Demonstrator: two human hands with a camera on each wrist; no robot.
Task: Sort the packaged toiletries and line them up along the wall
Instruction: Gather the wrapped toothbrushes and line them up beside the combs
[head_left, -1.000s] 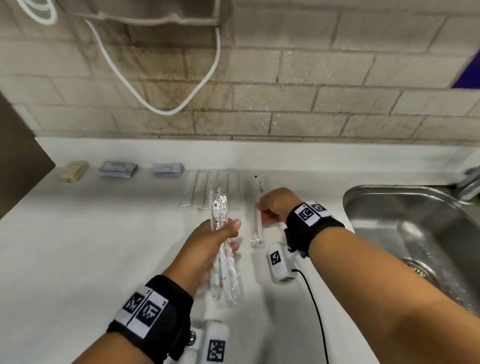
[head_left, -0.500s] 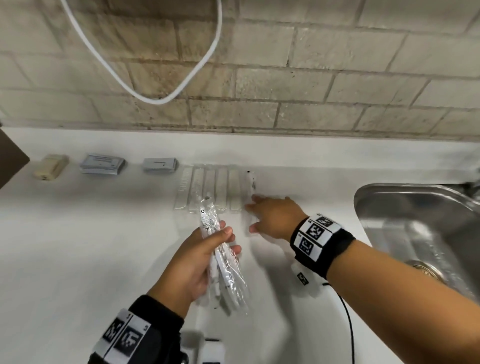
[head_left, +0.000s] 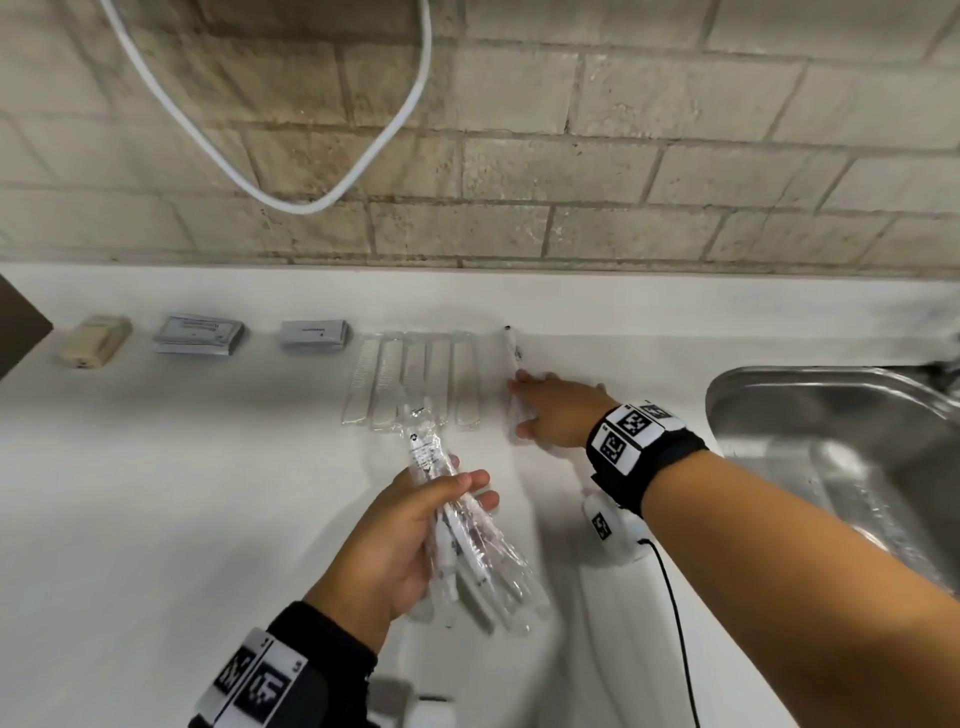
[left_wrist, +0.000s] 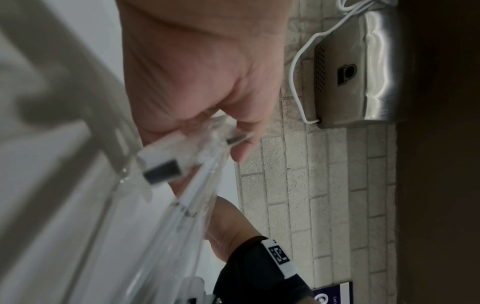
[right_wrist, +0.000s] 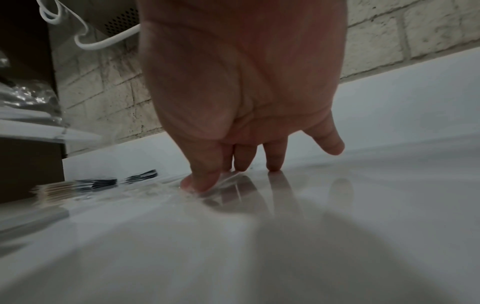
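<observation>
Clear-plastic-wrapped white toothbrush (head_left: 515, 382) flat on white surface (head_left: 156, 493) beside comb row (head_left: 410, 382) — right hand (head_left: 558, 413) fingers straight, pressing it | left hand (head_left: 400, 540) clamped on wrapped toothbrush bundle (head_left: 467, 540) | step: placing toothbrushes | next: right hand takes another from bundle — likely

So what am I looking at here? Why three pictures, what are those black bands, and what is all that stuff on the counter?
No machine: a person with a camera on the head and one on each wrist, strapped on by those bands. The head view looks down at a white counter beside a sink. Along the wall lie a beige bar, grey sachets and clear-wrapped combs. The left hand grips a bundle of wrapped toothbrushes, seen close in the left wrist view. The right hand presses one wrapped toothbrush flat with straight fingers.
</observation>
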